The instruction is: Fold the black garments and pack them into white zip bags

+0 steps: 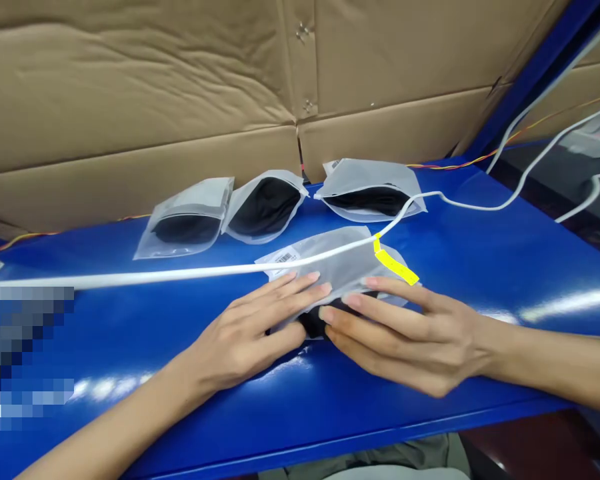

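Note:
A frosted plastic zip bag (340, 257) with a barcode label lies on the blue table, and black folded fabric (314, 323) shows at its near side. My left hand (253, 333) rests on the bag's left part, fingers stretched out flat and thumb by the near edge. From the right, my right hand (410, 333) reaches over the bag's mouth, fingers spread and their tips touching the bag and the black fabric. The undersides of both hands are hidden. A white cable (195, 272) with a yellow tag (397, 268) passes in front of the bag in view.
Along the back of the blue table (240, 427) lie three similar bags with black contents: a left bag (185, 220), a middle bag (265, 205) and a right bag (373, 190). Brown cardboard (180, 80) stands behind them. Red-yellow twisted wires (460, 163) run along the back edge.

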### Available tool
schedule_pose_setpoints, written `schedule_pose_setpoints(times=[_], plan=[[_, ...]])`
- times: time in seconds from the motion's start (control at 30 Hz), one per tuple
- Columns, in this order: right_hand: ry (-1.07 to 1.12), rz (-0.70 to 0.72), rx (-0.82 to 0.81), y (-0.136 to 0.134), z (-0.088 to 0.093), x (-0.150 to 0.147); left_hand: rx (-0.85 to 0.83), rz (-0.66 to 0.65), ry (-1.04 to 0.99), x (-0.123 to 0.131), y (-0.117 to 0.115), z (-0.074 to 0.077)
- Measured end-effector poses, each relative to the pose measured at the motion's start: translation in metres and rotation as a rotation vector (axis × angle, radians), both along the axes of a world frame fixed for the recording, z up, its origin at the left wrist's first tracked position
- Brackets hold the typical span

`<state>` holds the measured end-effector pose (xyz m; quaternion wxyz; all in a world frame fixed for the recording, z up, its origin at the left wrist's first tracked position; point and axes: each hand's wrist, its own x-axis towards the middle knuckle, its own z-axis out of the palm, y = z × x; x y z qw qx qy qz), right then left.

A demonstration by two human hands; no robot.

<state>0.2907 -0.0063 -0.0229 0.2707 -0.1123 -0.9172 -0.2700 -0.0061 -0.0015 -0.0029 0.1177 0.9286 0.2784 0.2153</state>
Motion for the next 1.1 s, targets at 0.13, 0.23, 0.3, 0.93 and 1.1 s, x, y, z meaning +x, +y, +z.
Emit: schedule_pose_setpoints(times=[0.13,0.23,0.3,0.93,1.1], plan=[[-0.020,-0.180,-0.073,-0.004,0.004,-0.006,0.021,-0.026,0.036,0.002,-0.001,-0.003],[-0.066,-0.286,-0.005,-0.010,0.006,-0.006,0.152,-0.101,0.045,0.006,0.002,-0.008],[-0.082,-0.358,0.026,-0.014,0.007,-0.004,0.229,-0.145,0.062,0.006,0.005,-0.011],[-0.119,-0.989,-0.068,0.007,0.009,0.035,0.034,0.020,0.386,-0.003,0.017,-0.011],[-0.157,-0.916,-0.062,0.028,0.005,0.051,0.038,0.011,0.401,-0.004,0.017,-0.010]])
